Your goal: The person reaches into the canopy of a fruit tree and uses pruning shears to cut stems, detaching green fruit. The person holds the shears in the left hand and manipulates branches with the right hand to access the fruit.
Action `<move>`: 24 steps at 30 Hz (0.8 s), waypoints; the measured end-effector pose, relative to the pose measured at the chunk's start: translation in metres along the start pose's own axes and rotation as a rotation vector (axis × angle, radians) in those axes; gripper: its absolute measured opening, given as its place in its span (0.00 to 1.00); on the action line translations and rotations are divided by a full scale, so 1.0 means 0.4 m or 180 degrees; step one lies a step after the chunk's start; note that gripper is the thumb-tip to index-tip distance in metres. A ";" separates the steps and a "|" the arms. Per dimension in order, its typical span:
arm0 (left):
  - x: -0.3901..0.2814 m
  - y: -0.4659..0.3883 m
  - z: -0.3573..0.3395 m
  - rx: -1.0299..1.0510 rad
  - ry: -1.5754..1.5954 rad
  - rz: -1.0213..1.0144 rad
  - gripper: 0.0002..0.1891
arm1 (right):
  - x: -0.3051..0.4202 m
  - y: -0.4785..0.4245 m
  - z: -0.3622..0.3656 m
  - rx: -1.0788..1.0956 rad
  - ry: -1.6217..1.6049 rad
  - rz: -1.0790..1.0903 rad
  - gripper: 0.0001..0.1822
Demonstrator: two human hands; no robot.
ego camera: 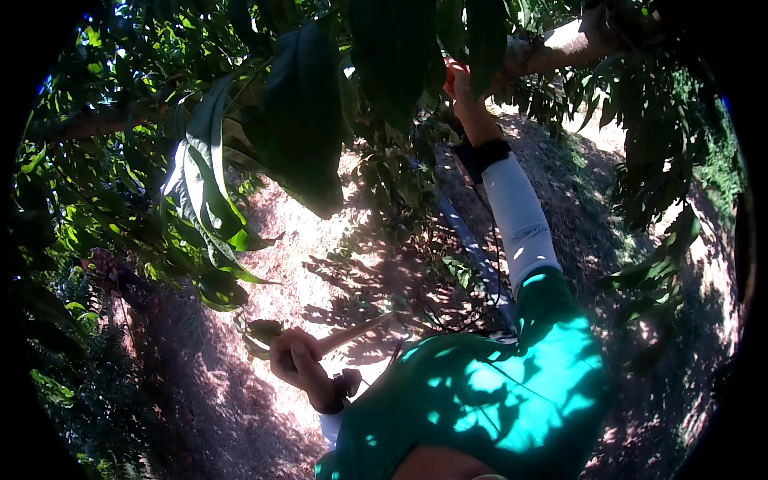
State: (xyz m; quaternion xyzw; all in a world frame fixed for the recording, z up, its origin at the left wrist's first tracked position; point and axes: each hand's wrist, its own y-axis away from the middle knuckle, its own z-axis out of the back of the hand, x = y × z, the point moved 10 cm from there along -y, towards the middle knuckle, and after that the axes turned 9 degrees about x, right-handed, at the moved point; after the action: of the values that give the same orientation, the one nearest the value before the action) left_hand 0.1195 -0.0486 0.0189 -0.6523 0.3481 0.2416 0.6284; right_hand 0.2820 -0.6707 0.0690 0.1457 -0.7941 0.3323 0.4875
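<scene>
My left hand [297, 360], at the lower left, is closed around a long, narrow, tapering tool [354, 333], whose pale length points up and right; its exact kind is unclear. Green leaves [264, 330] lie beside that fist. My right hand [461, 81] is raised among the hanging leaves at the top, close under a thick tree branch [552, 51]. Leaves partly hide its fingers, so its grip cannot be made out. Something reddish shows at the fingertips, either lit skin or another thing. Both wrists wear dark bands with small devices.
Large dark leaves [306, 114] hang close before me, with sunlit ones [204, 174] to their left. A blue-grey pole or rail [474, 246] slants below my right arm, near a black cable [495, 240]. Another branch [90, 125] crosses at the upper left. Dry ground lies below.
</scene>
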 end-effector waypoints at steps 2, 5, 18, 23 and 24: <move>-0.003 0.001 0.004 -0.0023 -0.0088 -0.0071 0.09 | -0.022 -0.005 0.006 -0.0047 -0.0195 -0.0187 0.08; -0.007 -0.001 0.013 -0.0167 -0.0049 0.0003 0.09 | -0.043 -0.011 -0.025 0.0159 -0.0281 -0.0335 0.08; -0.006 -0.010 -0.005 -0.0143 0.0152 0.0238 0.10 | -0.022 -0.136 0.119 -0.0214 0.0728 0.1289 0.07; -0.030 -0.008 0.017 -0.0298 -0.0110 0.0261 0.10 | 0.155 0.081 -0.018 -0.0453 0.1199 0.1705 0.08; -0.025 -0.007 0.017 -0.0231 -0.0150 0.0281 0.09 | 0.179 0.101 -0.015 -0.0486 0.1311 0.1734 0.09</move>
State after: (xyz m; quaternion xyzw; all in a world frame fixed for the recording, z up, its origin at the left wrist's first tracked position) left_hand 0.1161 -0.0404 0.0278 -0.6529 0.3526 0.2970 0.6010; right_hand 0.2293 -0.6303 0.1176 -0.1785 -0.7114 0.4122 0.5405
